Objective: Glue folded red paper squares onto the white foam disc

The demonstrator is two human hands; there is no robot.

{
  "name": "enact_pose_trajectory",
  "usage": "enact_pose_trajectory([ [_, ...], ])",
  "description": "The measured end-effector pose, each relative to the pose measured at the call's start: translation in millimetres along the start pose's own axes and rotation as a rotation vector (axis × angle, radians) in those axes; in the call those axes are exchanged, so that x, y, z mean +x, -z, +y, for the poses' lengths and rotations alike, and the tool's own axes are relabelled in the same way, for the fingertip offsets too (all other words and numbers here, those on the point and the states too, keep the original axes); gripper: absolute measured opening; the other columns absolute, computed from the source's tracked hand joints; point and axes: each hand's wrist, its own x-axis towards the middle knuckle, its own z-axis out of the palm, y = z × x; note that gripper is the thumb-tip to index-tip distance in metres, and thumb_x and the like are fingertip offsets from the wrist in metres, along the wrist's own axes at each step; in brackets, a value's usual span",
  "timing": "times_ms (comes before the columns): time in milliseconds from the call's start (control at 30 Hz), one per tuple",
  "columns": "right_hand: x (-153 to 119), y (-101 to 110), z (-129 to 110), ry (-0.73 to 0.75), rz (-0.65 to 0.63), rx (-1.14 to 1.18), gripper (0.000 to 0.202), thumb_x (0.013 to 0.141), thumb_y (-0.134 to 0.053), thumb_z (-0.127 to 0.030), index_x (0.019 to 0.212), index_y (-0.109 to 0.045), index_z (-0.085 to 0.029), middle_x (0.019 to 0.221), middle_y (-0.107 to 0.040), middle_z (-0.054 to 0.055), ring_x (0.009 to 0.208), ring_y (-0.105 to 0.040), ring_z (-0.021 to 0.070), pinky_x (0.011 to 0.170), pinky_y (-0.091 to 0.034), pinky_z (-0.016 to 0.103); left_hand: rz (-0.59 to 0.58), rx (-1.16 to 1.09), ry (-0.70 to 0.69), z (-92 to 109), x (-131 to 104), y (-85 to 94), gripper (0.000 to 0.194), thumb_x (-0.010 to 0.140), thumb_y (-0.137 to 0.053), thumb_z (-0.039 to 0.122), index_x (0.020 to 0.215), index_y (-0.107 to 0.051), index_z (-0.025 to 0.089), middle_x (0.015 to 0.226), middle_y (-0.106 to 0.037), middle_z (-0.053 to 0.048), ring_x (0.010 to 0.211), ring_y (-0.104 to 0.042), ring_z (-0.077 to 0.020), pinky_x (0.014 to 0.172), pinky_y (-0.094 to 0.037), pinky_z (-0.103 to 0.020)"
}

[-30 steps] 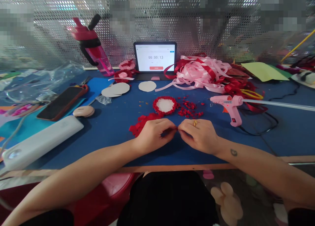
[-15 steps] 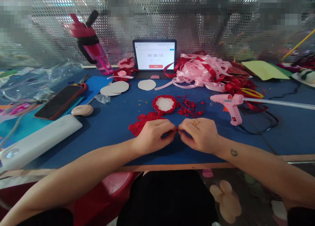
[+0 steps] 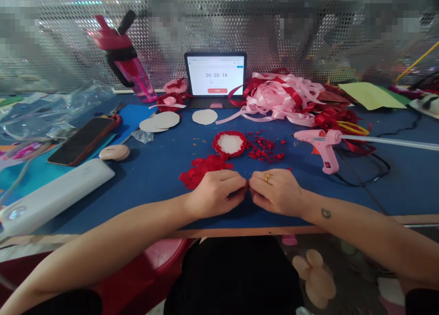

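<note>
Drew the fingers of the left hand [image 3: 218, 192] and the right hand [image 3: 278, 194] into narrower curls than half a second before, dipped the right hand slightly, and exposed a stray red scrap [image 3: 290, 169] beyond its knuckles. Kept both hands pinched nearly tip to tip on a small red piece [image 3: 247, 183], mostly hidden; could not make out its shape. Took the closer curl for finer finger work on that piece. Read 00:00:14 on the tablet [image 3: 216, 82], up from 00:00:13. Noted a smooth-centred, crinkle-edged red-rimmed disc [image 3: 230, 144] beyond the hands, flat red pieces [image 3: 199, 170] heaped by the left hand, and knobbly red bits [image 3: 255, 154] right of the disc. Saw glossy ribbon loops [image 3: 270, 98] farther back and a moulded pink glue gun [image 3: 324, 149] on the matte blue table [image 3: 154, 178].
</note>
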Motion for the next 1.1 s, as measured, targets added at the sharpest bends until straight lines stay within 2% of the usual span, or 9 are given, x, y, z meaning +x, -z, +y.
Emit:
enact_pose_trajectory([
  [467, 1.9, -4.2, -5.2, -0.018, 0.029, -0.093, 0.015, 0.081, -0.040, -0.015, 0.068, -0.046, -0.019, 0.058, -0.048, -0.002, 0.050, -0.041, 0.0112, 0.052, -0.027, 0.026, 0.032, 0.039, 0.020, 3.1, 0.5, -1.9, 0.016, 0.077, -0.045, 0.008, 0.064, -0.050, 0.015, 0.058, -0.052, 0.002, 0.054, -0.047, -0.0068, 0.049, -0.038, -0.016],
  [667, 4.2, -5.4, -4.0, -0.082, 0.060, -0.069, 0.013, 0.080, -0.041, -0.016, 0.068, -0.047, -0.019, 0.058, -0.048, -0.003, 0.049, -0.042, 0.0106, 0.050, -0.027, 0.026, 0.049, -0.013, 0.091, 3.5, 5.8, -1.4, 0.012, 0.074, -0.049, 0.008, 0.064, -0.049, 0.014, 0.057, -0.047, 0.003, 0.051, -0.041, -0.0052, 0.047, -0.034, -0.016],
  [933, 1.7, 0.0, 1.2, -0.178, 0.005, 0.050, 0.013, 0.082, -0.043, -0.018, 0.073, -0.052, -0.017, 0.061, -0.055, -0.003, 0.052, -0.051, 0.0088, 0.051, -0.030, 0.023, 0.037, -0.097, 0.147, -2.9, 4.9, 0.7, 0.007, 0.075, -0.051, 0.009, 0.073, -0.057, 0.013, 0.064, -0.055, 0.002, 0.056, -0.050, -0.0051, 0.053, -0.040, -0.014],
  [1100, 1.2, 3.0, 5.7, -0.236, 0.028, 0.137, 0.010, 0.082, -0.049, -0.023, 0.081, -0.057, -0.018, 0.066, -0.062, -0.004, 0.054, -0.056, 0.0075, 0.052, -0.033, 0.021, 0.033, -0.112, 0.187, -7.7, 3.3, 3.1, 0.007, 0.077, -0.053, 0.012, 0.079, -0.059, 0.014, 0.067, -0.059, 0.001, 0.057, -0.053, -0.0052, 0.056, -0.043, -0.014],
])
